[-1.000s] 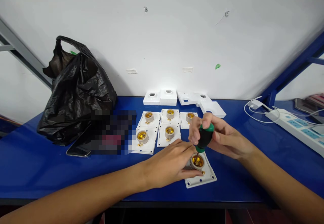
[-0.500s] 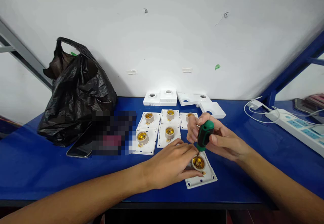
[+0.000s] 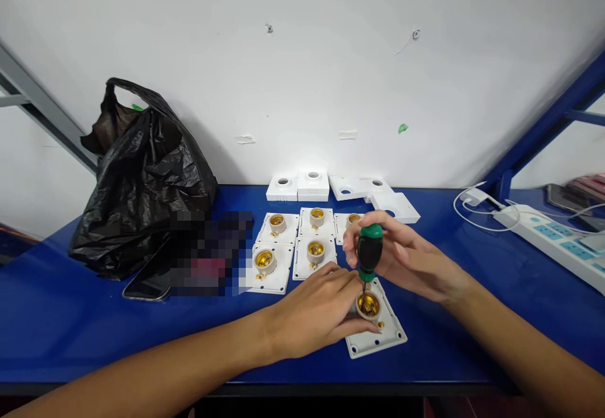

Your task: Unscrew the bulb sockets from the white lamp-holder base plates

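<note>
My right hand (image 3: pixel 411 254) holds a short green-and-black screwdriver (image 3: pixel 370 253) nearly upright, its fingers curled loosely about the handle. The blade reaches down into the brass interior of a lamp socket (image 3: pixel 373 317) on a white square base plate (image 3: pixel 378 343). Against the left side of that socket, my left hand (image 3: pixel 321 314) is closed, with the thumb in front and the fingers behind. The exact spot where the screwdriver tip rests is hard to make out. Brass screws show beside the socket. More plates with sockets (image 3: pixel 316 251) lie just behind my left hand.
White covers with round holes (image 3: pixel 312 186) stand along the wall. A black plastic bag (image 3: pixel 146 185) and a phone (image 3: pixel 149 279) are on the left of the blue table (image 3: pixel 189 323). To the right lie a power strip (image 3: pixel 558 238) and a white cable (image 3: pixel 460 216).
The screwdriver has gone from leaning right to nearly upright, its handle shifting left as my right hand's fingers shift about it. My left hand stays on the socket. The view tilts up slightly.
</note>
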The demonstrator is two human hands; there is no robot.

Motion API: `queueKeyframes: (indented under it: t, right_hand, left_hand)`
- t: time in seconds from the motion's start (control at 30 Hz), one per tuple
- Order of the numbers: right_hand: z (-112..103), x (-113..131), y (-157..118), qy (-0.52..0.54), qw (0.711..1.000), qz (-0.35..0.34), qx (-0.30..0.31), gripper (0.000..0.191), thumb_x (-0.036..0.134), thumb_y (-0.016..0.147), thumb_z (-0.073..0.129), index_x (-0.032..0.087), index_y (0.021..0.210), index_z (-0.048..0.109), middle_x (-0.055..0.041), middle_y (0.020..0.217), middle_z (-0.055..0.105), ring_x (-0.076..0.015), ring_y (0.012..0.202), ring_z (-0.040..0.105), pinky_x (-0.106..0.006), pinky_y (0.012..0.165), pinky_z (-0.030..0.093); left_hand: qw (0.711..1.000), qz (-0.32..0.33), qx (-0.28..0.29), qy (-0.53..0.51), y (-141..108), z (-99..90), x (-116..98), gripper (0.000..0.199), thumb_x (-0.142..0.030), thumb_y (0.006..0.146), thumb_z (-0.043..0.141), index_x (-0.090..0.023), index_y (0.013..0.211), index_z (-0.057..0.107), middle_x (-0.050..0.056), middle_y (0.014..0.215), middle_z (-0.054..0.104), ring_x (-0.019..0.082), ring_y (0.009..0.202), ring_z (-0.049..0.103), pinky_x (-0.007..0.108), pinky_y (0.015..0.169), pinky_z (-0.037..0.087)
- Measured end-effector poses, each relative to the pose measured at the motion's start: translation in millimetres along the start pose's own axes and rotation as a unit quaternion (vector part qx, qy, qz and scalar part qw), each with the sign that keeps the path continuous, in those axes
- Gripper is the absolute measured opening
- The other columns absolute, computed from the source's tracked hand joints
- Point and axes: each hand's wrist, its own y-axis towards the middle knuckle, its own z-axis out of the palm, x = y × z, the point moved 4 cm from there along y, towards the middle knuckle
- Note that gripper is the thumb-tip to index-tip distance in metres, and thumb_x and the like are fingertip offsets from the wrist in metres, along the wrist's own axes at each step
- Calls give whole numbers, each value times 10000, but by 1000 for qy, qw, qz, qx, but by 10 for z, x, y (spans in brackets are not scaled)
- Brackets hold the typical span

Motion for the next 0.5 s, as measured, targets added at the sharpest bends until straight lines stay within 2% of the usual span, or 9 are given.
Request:
queueKeyframes:
  t: [0.1, 0.23, 0.3, 0.37, 0.47, 0.5]
  right_hand:
    - [-32, 18, 10, -5, 1000, -10, -21, 277, 323, 1056, 726, 379, 1326, 728, -27, 1165, 741, -179, 1048, 716, -332, 932, 577]
    - [-72, 52, 47, 7, 997, -9, -75, 267, 339, 1058, 703, 363, 1322, 739, -35, 1132, 769, -184, 983, 742, -334, 874, 596]
    - [-120, 93, 71, 4, 991, -26, -133, 265, 353, 1014, 745, 356, 1279, 756, -29, 1090, 776, -186, 926, 736, -342, 868, 601]
    - [-215, 137, 85, -10, 974, -46, -221, 267, 376, 985, 754, 356, 1251, 761, -26, 1069, 778, -189, 881, 726, -348, 841, 605]
    - [-435, 175, 66, -56, 927, -70, -364, 259, 403, 967, 730, 328, 1213, 763, -34, 1034, 780, -196, 839, 723, -350, 786, 605]
    - [-510, 175, 61, -68, 916, -78, -389, 254, 405, 960, 730, 315, 1196, 763, -36, 1015, 780, -194, 820, 719, -348, 769, 601]
  left_hand:
    - [1000, -11, 4, 2, 5, 1, 0, 394, -511, 1036, 780, -184, 1130, 581, 52, 1050, 713, 275, 1026, 722, 398, 967, 555]
    - [999, -29, -9, -15, 1, -11, 5, 389, -458, 1021, 815, -188, 1157, 570, 37, 991, 707, 260, 939, 710, 358, 869, 555]
    - [999, -29, -17, -26, -5, -17, 4, 387, -427, 1017, 826, -197, 1185, 563, 38, 1015, 708, 260, 939, 699, 354, 859, 551]
    - [999, -28, -26, -28, -8, -19, 9, 372, -391, 1029, 818, -201, 1222, 563, 42, 1055, 703, 256, 941, 683, 360, 868, 551]
    - [999, -18, -46, -18, -7, -18, 15, 410, -267, 1002, 844, -212, 1307, 575, 44, 1127, 669, 243, 953, 661, 370, 898, 558]
    - [998, -15, -52, -17, -5, -18, 17, 439, -223, 984, 854, -222, 1328, 582, 39, 1138, 652, 235, 960, 657, 366, 906, 562]
